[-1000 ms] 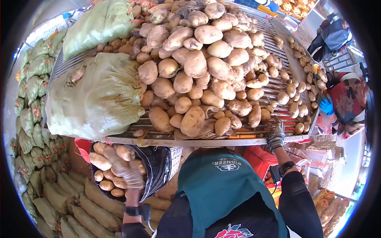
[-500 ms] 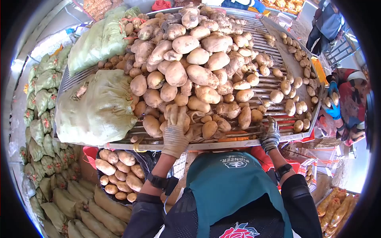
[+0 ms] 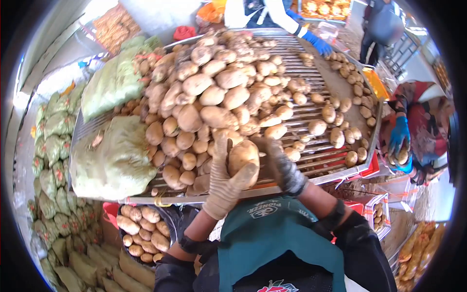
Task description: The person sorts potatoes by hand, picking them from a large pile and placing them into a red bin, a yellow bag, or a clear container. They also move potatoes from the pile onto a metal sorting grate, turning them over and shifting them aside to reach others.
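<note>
A large potato (image 3: 244, 158) is in my gloved left hand (image 3: 225, 182), the thumb across its near side and the fingers along its left. Close on the potato's right is my right hand (image 3: 284, 168), in a dark, dirty glove and smeared by motion; whether it touches the potato I cannot make out. Both hands are above the near edge of a slatted metal sorting table (image 3: 318, 163). Just beyond them rises a big heap of potatoes (image 3: 214, 95), some coated in soil.
Green sacks (image 3: 109, 160) lie on the table's left side. Below stands a black-lined container (image 3: 176, 219) of potatoes. More stacked sacks (image 3: 56, 165) are at far left. A co-worker's blue glove (image 3: 318, 44) reaches over the far edge; another co-worker's gloved hand (image 3: 400, 134) is at right.
My left hand has come up holding a large potato. The right hand has moved left from the table edge toward it. A co-worker's arm now reaches in at the far side.
</note>
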`<state>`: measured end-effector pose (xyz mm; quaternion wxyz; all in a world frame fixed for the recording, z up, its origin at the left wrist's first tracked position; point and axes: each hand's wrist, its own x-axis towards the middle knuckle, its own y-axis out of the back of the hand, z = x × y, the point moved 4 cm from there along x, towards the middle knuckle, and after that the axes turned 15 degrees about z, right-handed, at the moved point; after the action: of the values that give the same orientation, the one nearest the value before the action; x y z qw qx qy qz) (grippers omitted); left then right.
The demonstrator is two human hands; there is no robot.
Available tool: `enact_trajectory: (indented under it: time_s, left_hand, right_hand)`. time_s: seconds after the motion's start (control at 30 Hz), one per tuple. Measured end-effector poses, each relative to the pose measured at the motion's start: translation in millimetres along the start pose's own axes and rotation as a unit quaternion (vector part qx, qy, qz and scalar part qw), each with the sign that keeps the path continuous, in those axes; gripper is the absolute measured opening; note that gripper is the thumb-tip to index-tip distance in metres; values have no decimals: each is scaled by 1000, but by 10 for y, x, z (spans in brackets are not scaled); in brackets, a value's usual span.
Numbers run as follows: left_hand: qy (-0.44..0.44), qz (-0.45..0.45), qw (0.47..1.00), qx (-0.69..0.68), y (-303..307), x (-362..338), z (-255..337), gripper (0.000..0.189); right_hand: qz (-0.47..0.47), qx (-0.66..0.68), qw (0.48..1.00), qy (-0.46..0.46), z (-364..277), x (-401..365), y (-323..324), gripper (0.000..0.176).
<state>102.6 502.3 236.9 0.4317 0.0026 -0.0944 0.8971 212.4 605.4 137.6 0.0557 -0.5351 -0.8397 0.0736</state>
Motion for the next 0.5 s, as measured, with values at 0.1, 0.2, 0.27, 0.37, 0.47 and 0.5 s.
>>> enact_trajectory:
  time_s: [0.1,0.2,0.27,0.37,0.47,0.5]
  left_hand:
    - [-164,-16,968,190,-357,4,-239,78]
    - [-4,1,998,62,-635,44,-177,67]
    - [18,-13,997,71,-696,126,-282,62]
    - [191,8,981,17,-929,235,-317,60]
    - [267,-56,962,6,-969,501,-941,72]
    - [255,-41,963,78,-953,606,-1021,69]
  right_hand:
    - [98,354,902,-226,-123,-52,-176,47]
    - [124,383,901,-164,-134,-69,-13,35]
    - [119,277,948,-99,-266,-121,133,35]
    - [162,24,971,176,-201,-120,373,33]
    - [136,350,907,-191,-270,-97,424,32]
    - [109,409,868,-260,-200,-57,442,33]
